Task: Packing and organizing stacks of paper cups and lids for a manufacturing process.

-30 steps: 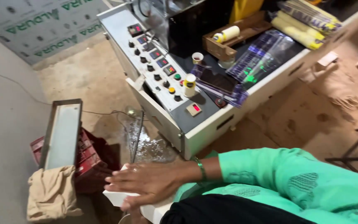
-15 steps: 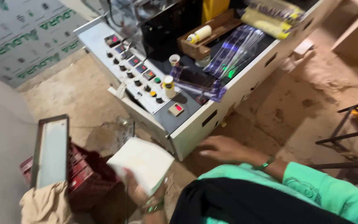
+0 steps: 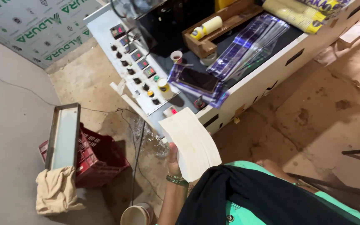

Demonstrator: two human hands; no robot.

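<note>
We hold a stack of pale cream sheets (image 3: 192, 143) just below the middle of the frame, lifted clear of the floor and tilted so its upper corner points toward the control panel (image 3: 136, 68) of the white machine (image 3: 263, 79). Our left hand (image 3: 173, 157) is clamped on the stack's lower left edge, thumb on top and the other fingers hidden underneath. Our right hand is out of sight behind the black cloth (image 3: 251, 198) and green sleeve (image 3: 334, 204) at the lower right, so we cannot tell whether it grips anything.

By our judgement the stack is picked up and in the air, but not set down anywhere; placing it is what remains.

Moving outward, the machine's top, across the upper middle of the frame, is crowded: a dark phone (image 3: 198, 79) on a purple plastic wrapper (image 3: 246, 46), a small cup (image 3: 176, 56), a wooden tray (image 3: 226, 25) holding a yellow roll (image 3: 207, 29), and yellow bundles (image 3: 296, 14) at the upper right. Little bare surface is left there.

At the lower left stands a red crate (image 3: 98, 154) with a long framed panel (image 3: 63, 135) leaning on it and a beige rag (image 3: 57, 189) draped below. A cable (image 3: 137, 146) runs across the dusty floor (image 3: 313, 116) beside the stack, and a round pot (image 3: 137, 214) sits at the bottom edge, close under our wrist.
</note>
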